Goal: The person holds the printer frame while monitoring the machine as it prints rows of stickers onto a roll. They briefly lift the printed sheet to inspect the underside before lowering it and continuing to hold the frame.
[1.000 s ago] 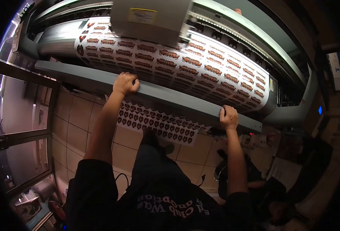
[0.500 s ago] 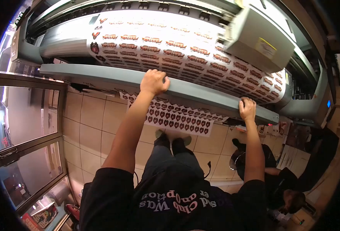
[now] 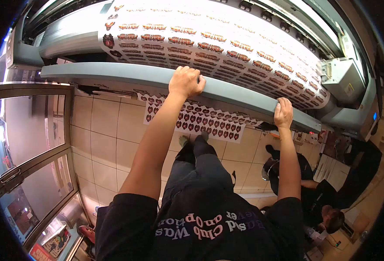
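Observation:
A long grey bar [image 3: 126,71] runs along the front of a wide-format printer. My left hand [image 3: 186,82] is closed over it near the middle, fingers curled across its top edge. Farther right, my right hand [image 3: 283,114] grips the same bar near its right end. Behind the bar, a white printed sheet [image 3: 209,35] curves over the printer, covered in rows of orange-brown lettering designs. The boxy print carriage [image 3: 345,80] is at the right side of the sheet. Below the bar hangs more printed sheet [image 3: 209,127] with rows of small dark red motifs.
At the lower right another person [image 3: 320,200] in dark clothes is low to the floor, near a white panel [image 3: 331,174]. A glass door with a metal frame [image 3: 31,163] stands at the left. Tiled floor [image 3: 103,130] lies under the printer, where my feet stand.
The print carriage has travelled right across the sheet. My view has shifted slightly, and my right foot has come forward toward the hanging sheet. Both hands remain on the bar.

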Motion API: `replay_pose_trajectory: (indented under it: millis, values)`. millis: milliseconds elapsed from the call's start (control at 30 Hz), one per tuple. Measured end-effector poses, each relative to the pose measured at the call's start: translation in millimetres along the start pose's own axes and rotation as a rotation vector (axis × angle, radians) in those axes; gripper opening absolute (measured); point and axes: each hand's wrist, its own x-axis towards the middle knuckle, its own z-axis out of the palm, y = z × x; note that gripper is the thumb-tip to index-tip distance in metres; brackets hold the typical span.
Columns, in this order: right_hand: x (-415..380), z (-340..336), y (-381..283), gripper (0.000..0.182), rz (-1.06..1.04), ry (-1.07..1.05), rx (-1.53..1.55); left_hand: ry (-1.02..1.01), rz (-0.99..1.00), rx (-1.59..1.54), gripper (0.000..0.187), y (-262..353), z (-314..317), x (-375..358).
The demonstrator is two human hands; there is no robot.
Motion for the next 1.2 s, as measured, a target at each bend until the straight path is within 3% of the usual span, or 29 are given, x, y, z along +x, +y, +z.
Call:
replay_pose_trajectory:
  millis: [200, 1200]
  values:
    - [1, -1, 3, 0.026, 0.045, -0.071, -0.006, -0.018, 0.002, -0.010, 0.026, 0, -2, 2]
    - [-4, 11, 11, 0.027, 0.143, 0.021, -0.039, -0.010, 0.031, 0.018, 0.021, -2, 0, 4]
